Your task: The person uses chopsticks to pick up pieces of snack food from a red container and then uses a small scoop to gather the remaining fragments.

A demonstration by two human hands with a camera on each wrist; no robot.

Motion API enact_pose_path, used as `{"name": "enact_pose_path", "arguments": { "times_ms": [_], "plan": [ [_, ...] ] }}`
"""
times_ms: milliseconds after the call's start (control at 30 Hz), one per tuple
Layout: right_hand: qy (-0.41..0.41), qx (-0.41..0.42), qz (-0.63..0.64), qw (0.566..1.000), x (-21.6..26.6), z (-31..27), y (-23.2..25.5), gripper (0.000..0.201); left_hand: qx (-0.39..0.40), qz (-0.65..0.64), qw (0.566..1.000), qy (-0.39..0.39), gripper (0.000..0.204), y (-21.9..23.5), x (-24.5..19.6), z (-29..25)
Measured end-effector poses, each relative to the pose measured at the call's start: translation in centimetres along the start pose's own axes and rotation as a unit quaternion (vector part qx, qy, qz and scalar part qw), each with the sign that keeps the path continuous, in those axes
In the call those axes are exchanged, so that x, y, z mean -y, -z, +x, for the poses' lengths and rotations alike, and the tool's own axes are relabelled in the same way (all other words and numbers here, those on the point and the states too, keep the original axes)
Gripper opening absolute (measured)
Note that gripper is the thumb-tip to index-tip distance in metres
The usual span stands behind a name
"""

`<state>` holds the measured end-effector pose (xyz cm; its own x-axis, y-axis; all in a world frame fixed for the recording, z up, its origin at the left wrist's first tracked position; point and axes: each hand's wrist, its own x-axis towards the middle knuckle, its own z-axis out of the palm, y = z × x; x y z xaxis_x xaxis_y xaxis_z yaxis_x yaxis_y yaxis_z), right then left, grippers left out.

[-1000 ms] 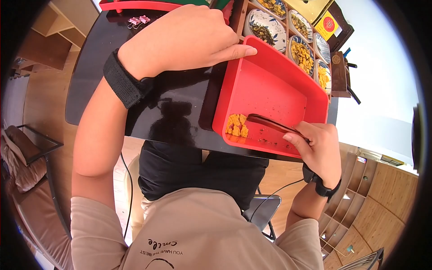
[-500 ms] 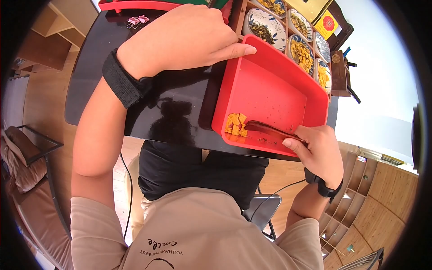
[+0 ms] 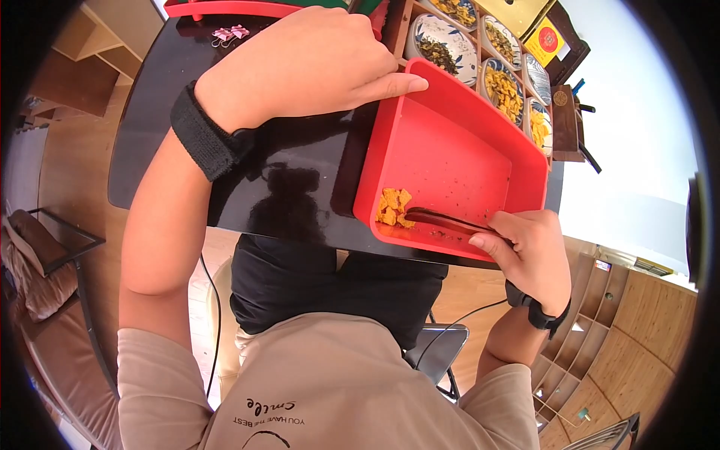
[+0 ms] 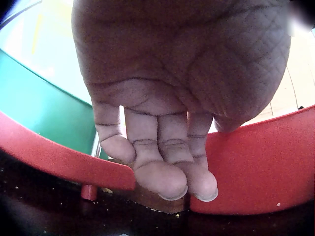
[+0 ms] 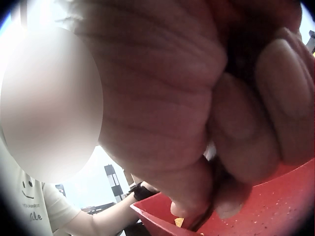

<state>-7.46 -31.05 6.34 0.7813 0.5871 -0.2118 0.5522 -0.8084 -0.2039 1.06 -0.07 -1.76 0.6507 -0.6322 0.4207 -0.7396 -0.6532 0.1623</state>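
Observation:
In the head view, my right hand (image 3: 534,251) pinches slim brown wooden tongs (image 3: 454,219) between thumb and fingers. Their curved tip is right at a small heap of orange-yellow dried pieces (image 3: 391,207) in the near left corner of a deep red box (image 3: 457,142). Dark crumbs dot the box floor. At its far left corner, my left hand (image 3: 311,67) holds the wall, thumb over the rim. In the left wrist view, the fingers (image 4: 160,177) hang on the outside, partly over the red wall.
A wooden tray (image 3: 403,26) with several patterned bowls of dried leaves and petals stands behind the box. Pink binder clips (image 3: 230,34) lie at the back left of the black table (image 3: 285,172). A brown holder (image 3: 568,124) with dark sticks stands at the right.
The tongs have dipped and turned, and their tip has moved slightly left and down against the orange-yellow pieces, which have shifted. The left hand and the box have stayed put.

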Motion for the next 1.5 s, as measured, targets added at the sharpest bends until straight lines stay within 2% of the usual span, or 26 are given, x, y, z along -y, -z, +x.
{"name": "enact_pose_path", "arguments": {
  "times_ms": [133, 233, 300, 333, 367, 433, 567, 633, 767, 833, 867, 900, 933, 1000, 1100, 1200, 1500],
  "plan": [
    [-0.010, -0.018, 0.006, 1.000, -0.2, -0.3, 0.1, 0.038, 0.007, 0.005, 1.000, -0.001, 0.053, 0.1, 0.0, 0.0],
    [-0.049, -0.041, 0.034, 0.997, -0.5, -0.8, 0.6, 0.035, -0.001, -0.006, 1.000, 0.009, 0.052, 0.2, -0.2, -0.1],
    [-0.102, -0.135, 0.045, 0.985, -0.9, -1.3, 1.1, 0.033, 0.001, 0.000, 1.000, 0.009, 0.052, 0.1, 0.1, -0.2],
    [-0.159, -0.163, 0.054, 0.972, -1.6, -1.7, 1.5, 0.035, 0.006, 0.008, 1.000, 0.012, 0.051, 0.0, 0.2, -0.2],
    [-0.162, -0.164, 0.049, 0.972, -2.5, -2.0, 1.9, 0.035, 0.001, 0.005, 1.000, 0.009, 0.051, 0.0, 0.2, -0.2],
    [-0.256, -0.278, 0.002, 0.926, -4.8, -2.2, 2.5, 0.045, -0.001, -0.004, 1.000, 0.010, 0.051, 0.1, 0.0, -0.3],
    [-0.314, -0.295, -0.058, 0.901, -9.5, -2.5, 3.1, 0.054, -0.002, -0.020, 1.000, 0.014, 0.051, 0.1, 0.0, -0.3],
    [-0.351, -0.275, -0.078, 0.892, -10.4, -2.4, 3.1, 0.057, -0.003, -0.015, 1.000, 0.010, 0.051, 0.1, -0.1, -0.2],
    [-0.348, -0.278, -0.061, 0.893, -8.4, -2.8, 2.8, 0.053, 0.009, -0.009, 1.000, 0.008, 0.050, 0.1, 0.0, -0.2],
    [-0.269, -0.261, 0.038, 0.926, -6.3, -2.9, 2.3, 0.047, 0.009, -0.002, 1.000, 0.006, 0.050, 0.0, 0.2, -0.3],
    [-0.258, -0.260, 0.077, 0.928, -5.0, -2.7, 1.7, 0.037, 0.003, 0.004, 1.000, 0.001, 0.050, 0.0, 0.2, -0.4],
    [-0.256, -0.257, 0.084, 0.928, -3.8, -2.4, 1.4, 0.037, 0.011, 0.006, 1.000, 0.005, 0.050, 0.1, 0.1, -0.3],
    [-0.214, -0.210, 0.084, 0.950, -2.7, -2.2, 1.1, 0.033, 0.008, -0.006, 1.000, 0.004, 0.051, 0.2, -0.1, -0.1],
    [-0.159, -0.141, 0.081, 0.974, -0.7, -1.4, 0.6, 0.027, -0.002, -0.001, 1.000, -0.001, 0.051, 0.3, -0.1, -0.1],
    [-0.071, -0.120, 0.026, 0.990, 0.6, 0.0, -0.5, 0.033, -0.002, -0.007, 1.000, 0.004, 0.052, 0.2, -0.1, -0.2],
    [-0.028, -0.118, 0.003, 0.993, 1.7, 1.0, -1.1, 0.036, 0.006, -0.004, 1.000, 0.013, 0.053, 0.3, -0.2, -0.1],
    [0.010, -0.127, -0.078, 0.989, 4.2, 1.4, -1.8, 0.039, -0.003, -0.002, 1.000, 0.012, 0.053, 0.3, -0.2, -0.2]
  ]
}}
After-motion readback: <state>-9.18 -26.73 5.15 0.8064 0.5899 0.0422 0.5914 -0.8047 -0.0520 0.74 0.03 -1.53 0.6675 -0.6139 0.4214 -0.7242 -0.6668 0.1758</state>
